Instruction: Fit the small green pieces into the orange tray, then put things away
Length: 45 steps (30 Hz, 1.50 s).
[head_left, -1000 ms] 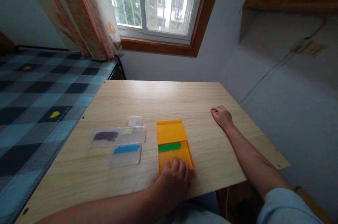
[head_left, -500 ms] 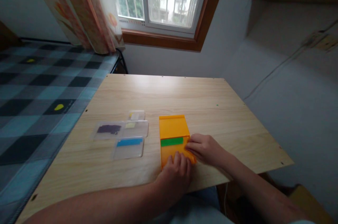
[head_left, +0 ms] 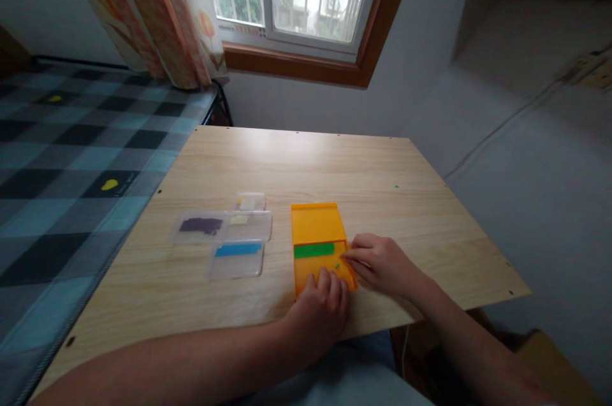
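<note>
An orange plastic box (head_left: 317, 224) lies opened flat on the table, its lid half pointing away from me. A green block of small pieces (head_left: 314, 250) fills a strip across the upper part of its near half. Two or so loose green bits (head_left: 337, 266) sit to the right and below that strip. My left hand (head_left: 322, 304) grips the box's near part, fingers bent over inside it; its thumb is hidden. Thumb and fingertips of my right hand (head_left: 377, 262) are pinched together at the box's right edge; anything between them is too small to make out.
Left of the box lie clear plastic cases: one with blue pieces (head_left: 238, 250), one with dark purple pieces (head_left: 201, 225), a small one with pale pieces (head_left: 249, 203). A tiny green bit (head_left: 396, 187) rests farther right on the wooden table (head_left: 306, 164). A checked bed (head_left: 95, 164) stands left.
My right hand has drawn back slightly to the right, still pinched, and loose green bits now show in the box. My left hand stays on the box. The camera view has shifted a little.
</note>
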Available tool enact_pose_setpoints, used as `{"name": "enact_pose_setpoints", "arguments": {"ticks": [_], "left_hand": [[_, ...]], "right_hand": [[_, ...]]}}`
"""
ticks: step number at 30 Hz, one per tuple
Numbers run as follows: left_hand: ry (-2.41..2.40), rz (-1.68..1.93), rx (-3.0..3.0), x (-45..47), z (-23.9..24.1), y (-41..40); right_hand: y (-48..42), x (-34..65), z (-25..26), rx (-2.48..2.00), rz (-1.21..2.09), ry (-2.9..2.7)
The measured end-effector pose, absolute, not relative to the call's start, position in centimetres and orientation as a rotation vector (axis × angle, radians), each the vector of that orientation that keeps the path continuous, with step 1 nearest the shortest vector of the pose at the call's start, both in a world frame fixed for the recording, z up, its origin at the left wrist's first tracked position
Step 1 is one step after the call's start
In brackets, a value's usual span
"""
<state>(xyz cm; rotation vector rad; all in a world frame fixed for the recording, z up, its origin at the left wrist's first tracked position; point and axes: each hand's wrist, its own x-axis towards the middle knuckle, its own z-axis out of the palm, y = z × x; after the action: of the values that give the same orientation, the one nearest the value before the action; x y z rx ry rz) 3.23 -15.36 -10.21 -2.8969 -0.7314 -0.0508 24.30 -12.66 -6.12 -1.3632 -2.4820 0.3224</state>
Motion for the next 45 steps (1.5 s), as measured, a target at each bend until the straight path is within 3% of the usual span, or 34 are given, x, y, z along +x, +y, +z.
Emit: {"name": "enact_pose_setpoints", "arguments": {"ticks": [45], "left_hand": [[-0.730, -0.159, -2.845, 3.2, -10.4, -15.3]], "right_hand": [[-13.3, 22.8, -8.9, -1.646, 0.361, -2.196]]}}
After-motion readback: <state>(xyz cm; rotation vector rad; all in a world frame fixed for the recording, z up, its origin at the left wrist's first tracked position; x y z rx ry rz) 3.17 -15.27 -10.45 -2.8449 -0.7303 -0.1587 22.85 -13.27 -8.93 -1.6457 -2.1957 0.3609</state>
